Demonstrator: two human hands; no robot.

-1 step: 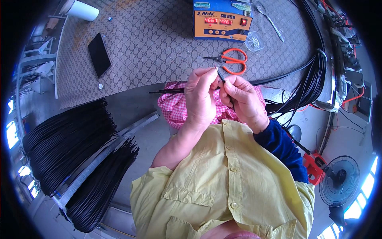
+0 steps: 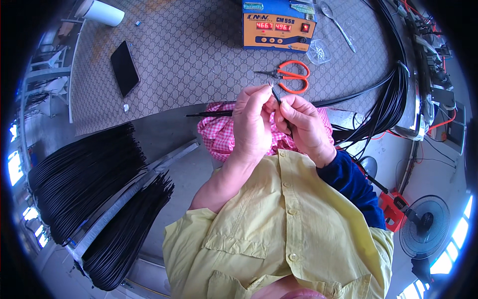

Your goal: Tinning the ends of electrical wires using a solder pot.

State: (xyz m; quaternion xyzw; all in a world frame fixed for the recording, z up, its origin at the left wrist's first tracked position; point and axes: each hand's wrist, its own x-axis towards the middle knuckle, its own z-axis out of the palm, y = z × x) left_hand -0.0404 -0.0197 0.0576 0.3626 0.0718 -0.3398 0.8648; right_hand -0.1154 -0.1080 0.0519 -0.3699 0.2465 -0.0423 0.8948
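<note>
Between my two hands runs a black cable [image 2: 276,94], its thin stripped wire end pointing up. My left hand [image 2: 253,122] is closed, thumb and forefinger pinching at the cable's tip. Just below, my right hand [image 2: 306,122] grips the black sheath between thumb and curled fingers. Several dark cable ends [image 2: 206,114] stick out to the left behind my left wrist, over a pink checked cloth [image 2: 216,132] on my lap. Directly beyond my hands, orange-handled scissors [image 2: 294,76] lie on the patterned table [image 2: 184,60].
A blue and orange power unit [image 2: 278,32] with a red display stands at the back, a small clear dish [image 2: 318,52] and a spoon [image 2: 338,27] beside it. A phone [image 2: 124,69] lies left. Black cable bundles [image 2: 89,174] hang lower left; more cables [image 2: 391,99] drape at right, above a fan [image 2: 425,224].
</note>
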